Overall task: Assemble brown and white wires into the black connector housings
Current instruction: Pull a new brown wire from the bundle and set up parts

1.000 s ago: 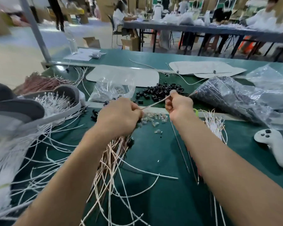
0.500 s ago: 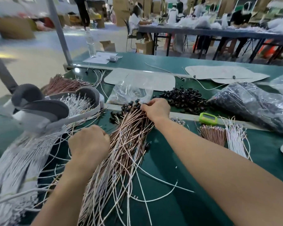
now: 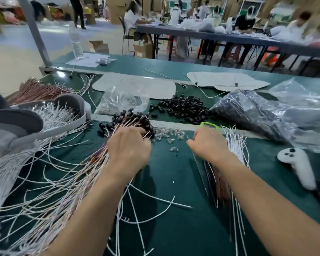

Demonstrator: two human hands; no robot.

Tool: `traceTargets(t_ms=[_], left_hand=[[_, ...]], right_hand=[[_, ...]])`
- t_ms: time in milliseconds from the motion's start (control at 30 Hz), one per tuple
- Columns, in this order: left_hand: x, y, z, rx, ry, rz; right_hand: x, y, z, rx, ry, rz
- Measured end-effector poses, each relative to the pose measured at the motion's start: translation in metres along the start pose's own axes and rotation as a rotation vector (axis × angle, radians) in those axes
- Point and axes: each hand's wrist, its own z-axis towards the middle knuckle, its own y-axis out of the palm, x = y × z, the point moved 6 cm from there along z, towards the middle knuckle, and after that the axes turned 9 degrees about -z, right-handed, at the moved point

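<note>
Left hand [image 3: 129, 148]: back of hand to camera, fingers curled down into the bundle [image 3: 78, 174] of wired leads. I cannot tell whether they grip it or only rest on it. The fitted black ends [image 3: 131, 118] fan out just beyond these fingertips.

Right hand [image 3: 209, 143]: fingers [image 3: 193, 144] drawn narrow, thumb against forefinger. They appear to pinch a thin wire [image 3: 200, 172] that trails back under the wrist. Blur prevents confirming its colour.

Stock: loose housings [image 3: 183, 108] lie on the counter [image 3: 183, 228], well ahead of both sets of fingers. White wires [image 3: 235, 145] lie just outboard of the right fingers. Brown wires [image 3: 220, 191] lie behind them, beneath the forearm.

Handling, judged: the wires are light, thin and springy. They bend readily and tangle with their neighbours, so one should be drawn out singly. Take hold close behind the terminal end, since a grip further back would let the wire buckle on insertion. The housings are small, hard and smooth, and likely to roll or slip. Pinch one across its sides with the open mouth clear of the fingertips.
</note>
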Motion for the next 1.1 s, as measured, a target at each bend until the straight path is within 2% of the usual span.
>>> traceTargets(t_ms=[133, 200, 500, 600, 767, 933, 1100], left_hand=[[0.038, 0.044, -0.004, -0.159, 0.077, -0.007], [0.05, 0.064, -0.009, -0.211, 0.1, -0.003], [0.077, 0.102, -0.029, -0.263, 0.161, -0.051], [0.075, 0.103, -0.034, -0.284, 0.123, -0.147], [0.07, 0.107, -0.039, -0.398, 0.058, -0.312], [0.065, 0.111, -0.038, -0.371, 0.001, -0.326], [0.061, 0.113, -0.031, -0.425, -0.011, -0.38]], right_hand=[[0.028, 0.003, -0.026, -0.097, 0.002, -0.237], [0.028, 0.01, -0.038, -0.135, -0.031, -0.245], [0.019, 0.022, -0.042, -0.127, -0.006, -0.124], [0.032, 0.021, -0.036, -0.157, 0.063, 0.014], [0.048, 0.013, -0.039, -0.081, 0.147, 0.184], [0.021, 0.021, -0.055, -0.134, -0.052, -0.09], [0.01, 0.016, -0.06, -0.112, -0.056, -0.142]])
